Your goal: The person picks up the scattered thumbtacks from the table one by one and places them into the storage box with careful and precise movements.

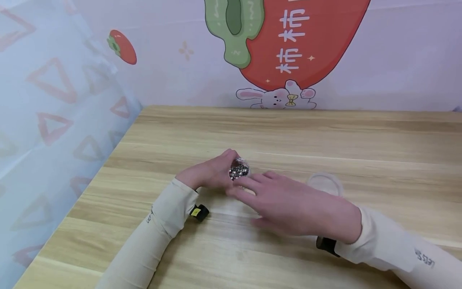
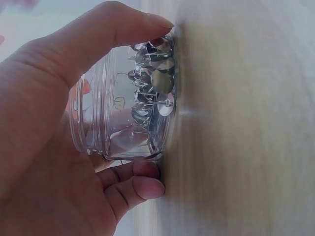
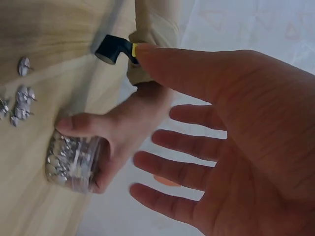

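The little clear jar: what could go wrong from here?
The jar is open on top, so if the left hand slipped, it might tip and spill the thumbtacks inside. The loose thumbtacks on the table, some seemingly point-up, could prick the right hand.

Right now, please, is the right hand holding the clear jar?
No, the left hand grips the clear jar, and the right hand holds nothing.

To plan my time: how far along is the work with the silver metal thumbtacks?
Done: translucent round lid off. In hand: the left hand grips the clear round jar, partly filled with thumbtacks; the right hand is empty. Probably left: gathering loose thumbtacks from the wood-grain table, then closing.
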Demonstrator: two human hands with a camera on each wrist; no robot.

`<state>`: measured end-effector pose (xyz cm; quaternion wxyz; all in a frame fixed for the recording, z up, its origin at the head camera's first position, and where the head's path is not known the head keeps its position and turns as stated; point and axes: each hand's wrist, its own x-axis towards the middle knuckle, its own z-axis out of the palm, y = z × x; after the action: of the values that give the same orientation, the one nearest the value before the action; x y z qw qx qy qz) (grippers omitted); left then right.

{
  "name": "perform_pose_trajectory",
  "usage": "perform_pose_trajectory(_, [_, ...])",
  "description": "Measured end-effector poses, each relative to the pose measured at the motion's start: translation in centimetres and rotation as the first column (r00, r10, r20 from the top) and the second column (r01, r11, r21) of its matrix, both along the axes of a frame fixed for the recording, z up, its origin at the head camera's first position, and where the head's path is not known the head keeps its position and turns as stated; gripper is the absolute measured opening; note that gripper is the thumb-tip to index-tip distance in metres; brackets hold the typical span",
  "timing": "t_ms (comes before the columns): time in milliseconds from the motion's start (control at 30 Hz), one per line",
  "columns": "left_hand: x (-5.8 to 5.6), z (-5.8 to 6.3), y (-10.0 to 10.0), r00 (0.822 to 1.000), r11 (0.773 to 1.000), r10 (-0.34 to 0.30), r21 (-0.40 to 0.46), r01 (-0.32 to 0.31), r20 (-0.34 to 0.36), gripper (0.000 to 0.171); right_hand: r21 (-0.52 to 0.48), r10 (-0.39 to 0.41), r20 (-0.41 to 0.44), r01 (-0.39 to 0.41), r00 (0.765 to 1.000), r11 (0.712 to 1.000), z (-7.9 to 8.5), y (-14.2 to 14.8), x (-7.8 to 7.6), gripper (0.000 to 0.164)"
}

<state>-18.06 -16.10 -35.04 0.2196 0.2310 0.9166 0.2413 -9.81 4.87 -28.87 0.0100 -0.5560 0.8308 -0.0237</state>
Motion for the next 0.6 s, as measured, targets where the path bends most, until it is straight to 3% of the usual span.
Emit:
perform_pose_trajectory(200, [0.2,0.1,0.1,1.0,1.0,0.007,-0.022,-0.007,-0.009,0.075,0.039,0.072,-0.012,-0.071,0.997,0.997,-1.2,-0.3,0.6,0.012])
perform_pose_trajectory(600, [0.2,0.2,0.2,1.0,0.999,0.004,-0.038,-0.004,-0.003,0.075,0.158,0.062,-0.026,-0.057,0.998,0.986,-3.0,-0.7,1.2,0.016])
